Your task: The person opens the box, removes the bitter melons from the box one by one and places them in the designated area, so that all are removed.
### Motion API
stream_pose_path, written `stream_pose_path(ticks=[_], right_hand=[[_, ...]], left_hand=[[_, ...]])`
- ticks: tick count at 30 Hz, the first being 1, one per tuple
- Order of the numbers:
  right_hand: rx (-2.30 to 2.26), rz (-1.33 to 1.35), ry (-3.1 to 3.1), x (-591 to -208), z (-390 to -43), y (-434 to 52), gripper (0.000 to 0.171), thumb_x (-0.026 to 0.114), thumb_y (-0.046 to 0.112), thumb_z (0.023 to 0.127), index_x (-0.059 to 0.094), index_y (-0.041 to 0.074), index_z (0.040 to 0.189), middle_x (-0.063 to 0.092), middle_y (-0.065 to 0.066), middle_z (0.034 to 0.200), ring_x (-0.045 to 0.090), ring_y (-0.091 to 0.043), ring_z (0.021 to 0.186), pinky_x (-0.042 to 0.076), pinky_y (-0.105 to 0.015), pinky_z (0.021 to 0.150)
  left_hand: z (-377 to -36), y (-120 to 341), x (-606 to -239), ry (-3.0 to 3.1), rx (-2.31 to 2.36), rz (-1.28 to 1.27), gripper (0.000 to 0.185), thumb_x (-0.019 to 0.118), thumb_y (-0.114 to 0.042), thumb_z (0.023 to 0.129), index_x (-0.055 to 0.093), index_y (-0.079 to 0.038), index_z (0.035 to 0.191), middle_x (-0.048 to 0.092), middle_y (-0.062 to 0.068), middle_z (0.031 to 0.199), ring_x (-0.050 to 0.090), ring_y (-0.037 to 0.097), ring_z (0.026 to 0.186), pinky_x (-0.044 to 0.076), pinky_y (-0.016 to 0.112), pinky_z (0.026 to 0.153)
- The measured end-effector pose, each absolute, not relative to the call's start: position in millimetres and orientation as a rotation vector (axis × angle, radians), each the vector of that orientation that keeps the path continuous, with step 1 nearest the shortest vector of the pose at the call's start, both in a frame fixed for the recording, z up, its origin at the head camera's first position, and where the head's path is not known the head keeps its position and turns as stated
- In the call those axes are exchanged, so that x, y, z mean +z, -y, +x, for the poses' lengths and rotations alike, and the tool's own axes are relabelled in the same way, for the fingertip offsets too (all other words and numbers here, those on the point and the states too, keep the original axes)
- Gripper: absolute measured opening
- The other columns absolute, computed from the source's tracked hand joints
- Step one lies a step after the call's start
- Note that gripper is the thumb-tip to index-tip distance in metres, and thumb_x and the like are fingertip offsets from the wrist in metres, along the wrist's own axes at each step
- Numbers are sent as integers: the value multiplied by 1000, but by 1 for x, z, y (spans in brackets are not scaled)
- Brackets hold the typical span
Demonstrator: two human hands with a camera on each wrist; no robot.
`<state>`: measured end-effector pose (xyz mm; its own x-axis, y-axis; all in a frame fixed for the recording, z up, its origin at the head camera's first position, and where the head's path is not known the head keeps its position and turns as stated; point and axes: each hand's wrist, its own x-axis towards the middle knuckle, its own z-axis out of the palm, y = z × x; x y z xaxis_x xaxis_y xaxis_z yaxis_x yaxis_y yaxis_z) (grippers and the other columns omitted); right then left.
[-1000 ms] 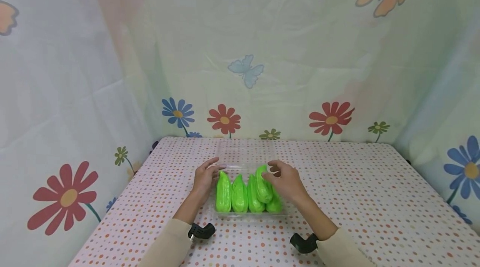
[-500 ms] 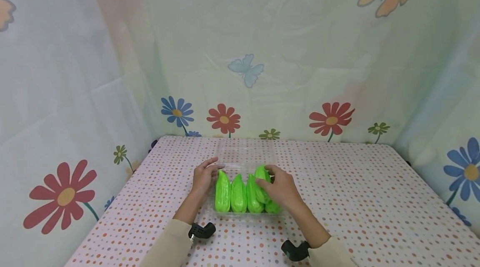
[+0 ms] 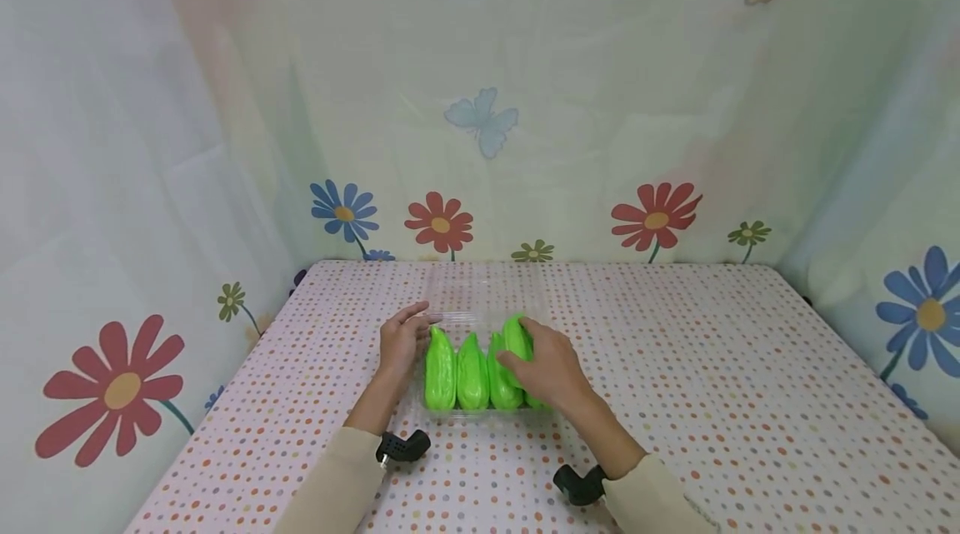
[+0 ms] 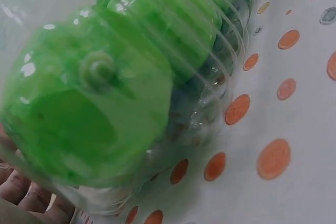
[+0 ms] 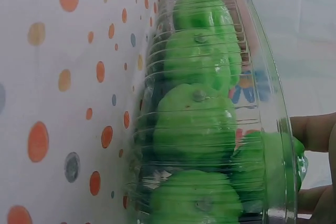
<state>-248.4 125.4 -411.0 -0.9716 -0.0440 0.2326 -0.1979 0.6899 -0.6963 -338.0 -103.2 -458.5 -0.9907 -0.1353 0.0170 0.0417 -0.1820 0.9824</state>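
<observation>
Wrist views show tray (image 5: 262, 129) ribs, gourd (image 4: 100, 103) stems.

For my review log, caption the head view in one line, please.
Right hand grips a green toy vegetable atop four others in a clear plastic tray; left hand touches the tray's side.

Our tray (image 3: 480, 320) mid-table (image 3: 675, 367), gourds (image 3: 456, 361) side by side inside, our left hand (image 3: 399, 340) left, right hand (image 3: 546, 361) on the right gourds
</observation>
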Motion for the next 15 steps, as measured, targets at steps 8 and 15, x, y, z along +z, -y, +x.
stream_pose_path(ticks=[8,15], right_hand=[[1070,215,2699,-415,-249,-123,73,74,30,89,48,-9,145,59,-28,137,61,-38,119,54,-52,94],[1063,261,2681,-416,-252,-124,71,74,26,89,48,-10,144,59,-29,136,61,-39,117,54,-53,94]], left_hand=[[-338,102,-460,1965,-2296,123,42,52,-2,93,62,4,133,72,25,115,67,8,70,52,19,60],[-337,104,-457,1976,-2282,142,39,54,-6,93,67,-4,130,70,25,118,66,8,71,52,19,60]])
